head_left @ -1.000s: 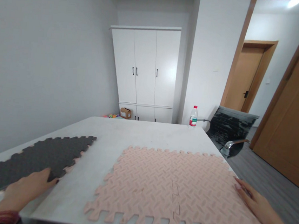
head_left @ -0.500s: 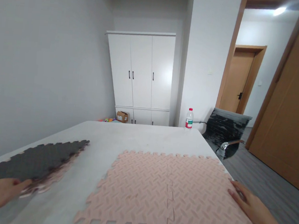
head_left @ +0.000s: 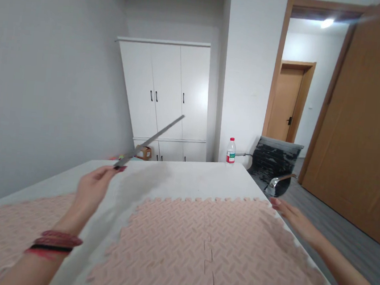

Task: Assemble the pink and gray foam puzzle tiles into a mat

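My left hand [head_left: 95, 185] is raised above the left half of the table and pinches a dark grey foam mat tile [head_left: 153, 140]. Seen almost edge-on, the tile slants up to the right. Two pink foam mat tiles [head_left: 174, 239] with a raised diamond pattern lie joined on the table, their toothed seam [head_left: 209, 252] running towards me. At their far right corner is my right hand [head_left: 292, 215], fingers stretched out and holding nothing; I cannot tell whether it touches the mat. Another pink foam tile [head_left: 31, 217] lies at the left, partly hidden by my left forearm.
On the white table's [head_left: 186, 178] far right corner stands a bottle with a red cap [head_left: 231, 151]. A black chair [head_left: 271, 164] is beyond the right edge. Behind the table are a cardboard box [head_left: 146, 153] and a white cabinet [head_left: 168, 86]. A wooden door [head_left: 367, 119] stands at the right.
My left hand has lifted the grey tile off the left pile and carried it up and right, uncovering pink tile. My right hand has moved farther forward along the mat's right edge.
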`<state>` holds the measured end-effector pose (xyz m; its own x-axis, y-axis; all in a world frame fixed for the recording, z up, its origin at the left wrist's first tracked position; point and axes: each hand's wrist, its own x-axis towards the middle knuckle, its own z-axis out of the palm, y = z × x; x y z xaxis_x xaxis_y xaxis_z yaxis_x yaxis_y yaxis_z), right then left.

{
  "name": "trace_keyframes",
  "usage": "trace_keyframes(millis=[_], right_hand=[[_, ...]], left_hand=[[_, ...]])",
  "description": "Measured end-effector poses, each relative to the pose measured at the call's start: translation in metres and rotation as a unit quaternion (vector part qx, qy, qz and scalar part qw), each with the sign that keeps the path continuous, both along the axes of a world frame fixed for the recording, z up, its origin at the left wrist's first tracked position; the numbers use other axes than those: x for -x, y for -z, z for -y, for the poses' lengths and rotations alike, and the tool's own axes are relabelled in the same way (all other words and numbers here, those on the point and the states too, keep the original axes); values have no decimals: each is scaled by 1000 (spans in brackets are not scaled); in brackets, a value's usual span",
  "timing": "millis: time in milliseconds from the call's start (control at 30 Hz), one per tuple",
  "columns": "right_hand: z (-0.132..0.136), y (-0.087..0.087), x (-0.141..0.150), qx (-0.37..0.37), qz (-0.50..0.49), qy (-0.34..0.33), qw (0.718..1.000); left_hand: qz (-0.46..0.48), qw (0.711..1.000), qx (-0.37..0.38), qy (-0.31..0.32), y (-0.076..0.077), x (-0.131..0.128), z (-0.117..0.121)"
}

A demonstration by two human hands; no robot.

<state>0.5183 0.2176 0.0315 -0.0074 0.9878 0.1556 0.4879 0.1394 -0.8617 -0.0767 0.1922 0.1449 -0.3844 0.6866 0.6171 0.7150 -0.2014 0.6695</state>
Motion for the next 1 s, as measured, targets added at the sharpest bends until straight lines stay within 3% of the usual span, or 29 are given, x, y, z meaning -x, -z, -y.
trace_keyframes(millis=[167,267,333,467,667,800,1000], right_hand=[[-32,-39,36,112,-263,-55,957],[-55,-41,31,107,-327,-59,937],[-74,-33,20,83,-319,-24,944],[-114,-3,2,59,-236,65,968],[-172,39,2,51,-132,113,984],[-199,56,-7,32,-51,115,992],[-216,85,-14,-13,62,96,993]], left_hand=[[-39,980,11,197,35,-124,-67],[-78,959,30,270,54,-171,-90],[-107,947,50,298,67,-191,-101],[-179,926,105,314,97,-206,-123],[-304,886,187,296,137,-200,-152],[-366,868,190,278,143,-208,-158],[-412,862,183,231,138,-225,-161]])
